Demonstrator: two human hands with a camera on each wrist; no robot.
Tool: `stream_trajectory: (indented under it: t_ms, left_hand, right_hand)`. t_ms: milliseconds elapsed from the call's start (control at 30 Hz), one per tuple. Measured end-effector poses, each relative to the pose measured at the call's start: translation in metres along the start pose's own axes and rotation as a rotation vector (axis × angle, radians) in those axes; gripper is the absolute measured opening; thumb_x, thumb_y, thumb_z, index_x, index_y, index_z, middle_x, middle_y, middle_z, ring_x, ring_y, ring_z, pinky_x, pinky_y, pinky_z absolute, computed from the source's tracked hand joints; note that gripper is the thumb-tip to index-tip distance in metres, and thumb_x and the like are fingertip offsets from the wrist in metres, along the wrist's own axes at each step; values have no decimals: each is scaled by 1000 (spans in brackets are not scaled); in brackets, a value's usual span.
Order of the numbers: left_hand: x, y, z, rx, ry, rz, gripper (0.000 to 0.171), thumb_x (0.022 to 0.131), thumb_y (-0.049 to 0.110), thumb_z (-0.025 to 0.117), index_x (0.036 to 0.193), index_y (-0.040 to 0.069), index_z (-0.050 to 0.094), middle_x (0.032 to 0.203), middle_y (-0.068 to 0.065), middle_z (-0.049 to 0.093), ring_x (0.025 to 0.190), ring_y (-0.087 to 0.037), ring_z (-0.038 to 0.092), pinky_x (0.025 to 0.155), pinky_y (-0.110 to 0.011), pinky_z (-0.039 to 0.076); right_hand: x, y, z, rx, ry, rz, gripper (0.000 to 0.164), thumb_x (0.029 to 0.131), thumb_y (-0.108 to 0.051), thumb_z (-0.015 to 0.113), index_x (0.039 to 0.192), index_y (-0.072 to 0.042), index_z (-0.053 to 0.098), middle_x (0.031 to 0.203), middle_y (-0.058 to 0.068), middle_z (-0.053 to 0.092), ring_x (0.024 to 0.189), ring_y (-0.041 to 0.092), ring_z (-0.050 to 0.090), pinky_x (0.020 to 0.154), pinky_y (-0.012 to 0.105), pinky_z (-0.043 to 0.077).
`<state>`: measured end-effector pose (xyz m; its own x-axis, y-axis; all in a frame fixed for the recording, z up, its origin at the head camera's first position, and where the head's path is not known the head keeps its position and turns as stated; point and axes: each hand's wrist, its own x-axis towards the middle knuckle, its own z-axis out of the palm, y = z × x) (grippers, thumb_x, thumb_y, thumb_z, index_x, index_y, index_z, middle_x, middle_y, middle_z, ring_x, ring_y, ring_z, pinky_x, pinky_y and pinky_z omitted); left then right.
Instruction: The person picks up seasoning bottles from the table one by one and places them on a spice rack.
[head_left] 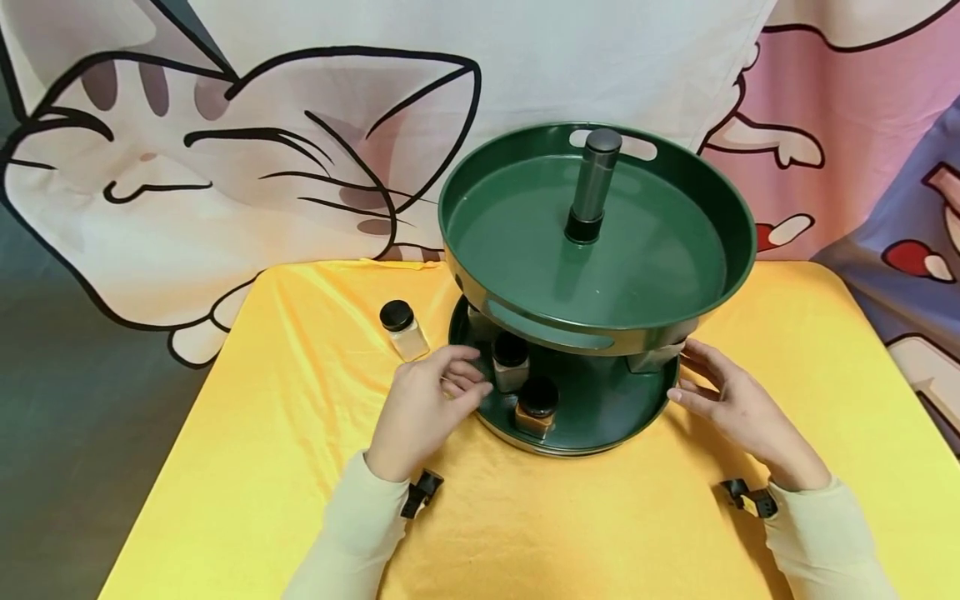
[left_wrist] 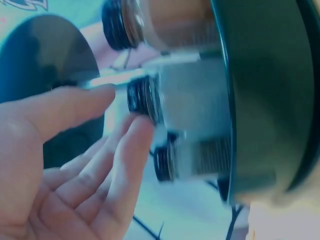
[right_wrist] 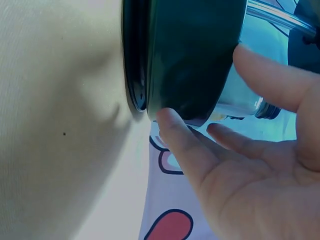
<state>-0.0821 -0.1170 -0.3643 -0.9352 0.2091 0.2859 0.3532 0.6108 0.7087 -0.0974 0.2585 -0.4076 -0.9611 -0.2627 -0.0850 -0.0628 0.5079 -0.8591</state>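
Note:
A two-tier round green tray stand has an upper tray (head_left: 517,217) and a lower tray (head_left: 600,417). At the lower tray's left edge, my left hand (head_left: 420,408) hovers with loosely bent fingers and a gap between thumb and fingertips. In the left wrist view, its fingertips are close to the black lid of a pale jar (left_wrist: 192,95); contact is unclear. On the lower tray stand a black-lidded pale jar (head_left: 511,375) and a brown-filled jar (head_left: 536,421). My right hand (head_left: 738,408) touches the lower tray's right side with fingers outside and thumb at the rim.
Another black-lidded jar (head_left: 407,337) stands on the yellow cloth (head_left: 300,467), left of the stand. A clear jar (head_left: 652,360) sits at the lower tray's right, partly hidden by the upper tray. The dark central post (head_left: 594,179) rises above. A cartoon-printed curtain (head_left: 360,125) hangs behind.

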Motion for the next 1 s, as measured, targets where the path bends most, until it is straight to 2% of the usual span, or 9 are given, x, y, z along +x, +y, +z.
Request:
stream_trajectory:
  t_ms: [100, 233, 467, 633, 800, 900, 1000]
  left_hand:
    - [3, -5, -7, 83, 101, 3, 36, 78, 18, 75, 110, 11, 62, 81, 9, 66, 65, 1, 59, 61, -19, 50]
    - [6, -13, -14, 137, 204, -23, 42, 77, 19, 75, 115, 10, 60, 88, 4, 67, 73, -6, 61, 61, -21, 50]
    - [10, -30, -19, 188, 390, -22, 48, 74, 16, 78, 117, 5, 58, 97, -6, 61, 80, -16, 58, 61, -29, 51]
    - [14, -47, -19, 242, 492, -34, 57, 72, 14, 79, 123, 3, 54, 113, -15, 53, 94, -25, 53, 72, -34, 48]
    - [15, -68, -16, 240, 493, -112, 69, 72, 17, 80, 132, 5, 46, 128, -15, 44, 113, -28, 45, 88, -39, 42]
    - [16, -79, -12, 232, 449, -171, 74, 73, 21, 79, 136, 11, 43, 132, -14, 41, 117, -28, 45, 94, -42, 40]
    - [18, -87, -9, 243, 401, -195, 79, 74, 23, 78, 142, 20, 37, 135, -15, 39, 118, -31, 45, 93, -45, 42]
  right_hand:
    - [-1, 1, -1, 19, -22, 1, 75, 87, -20, 65, 147, -17, 21, 147, 12, 29, 129, 33, 35, 88, 15, 43]
    - [0, 1, -1, 15, -50, -19, 81, 84, -21, 68, 148, -24, 19, 149, 10, 24, 131, 33, 32, 91, 19, 42]
    - [0, -1, 1, 3, -71, -34, 90, 81, -19, 72, 148, -26, 13, 151, 8, 20, 135, 32, 23, 96, 31, 38]
    - [0, -3, 3, -6, -78, -32, 92, 80, -20, 73, 148, -31, 12, 151, 7, 19, 136, 31, 21, 96, 41, 34]
    - [0, -3, 6, -9, -81, -26, 94, 78, -21, 75, 148, -32, 12, 151, 6, 19, 136, 33, 22, 95, 42, 35]
    - [0, -3, 8, -9, -83, -28, 97, 76, -22, 76, 147, -33, 11, 152, 5, 19, 136, 35, 22, 95, 44, 35]
    - [0, -3, 10, -32, -78, -29, 99, 74, -23, 78, 147, -35, 12, 151, 3, 20, 135, 34, 23, 94, 46, 35]
